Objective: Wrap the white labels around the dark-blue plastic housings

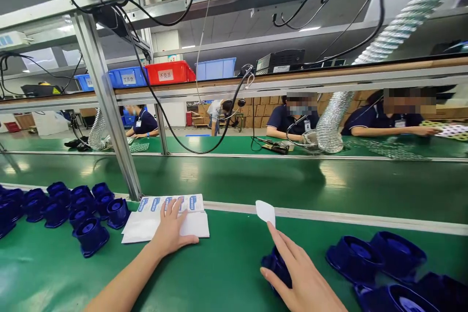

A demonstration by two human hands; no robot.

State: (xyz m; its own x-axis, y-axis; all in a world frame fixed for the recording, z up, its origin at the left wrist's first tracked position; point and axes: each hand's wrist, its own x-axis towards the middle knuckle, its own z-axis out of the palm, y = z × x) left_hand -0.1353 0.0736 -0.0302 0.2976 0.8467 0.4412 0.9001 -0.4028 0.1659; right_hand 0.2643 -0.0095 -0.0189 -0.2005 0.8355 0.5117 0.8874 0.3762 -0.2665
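Observation:
My left hand point(171, 229) lies spread over a stack of white sheets point(135, 231); the top one carries a row of blue printed labels point(193, 201). A white sticker point(265, 212) with rounded corners hangs at the index fingertip of my right hand point(292, 268), whose thumb is apart. Partly hidden beneath that hand is a dark blue plastic part point(270, 263) on the green surface. More dark blue parts point(354, 253) with round openings stand to the right of it.
Several similar blue parts point(87, 234) cluster at the left. A metal post point(109, 107) rises behind the sheets. Beyond a pale strip point(329, 218) runs a green belt point(234, 175). A black cable point(197, 150) loops below the shelf. Co-workers point(292, 119) sit across.

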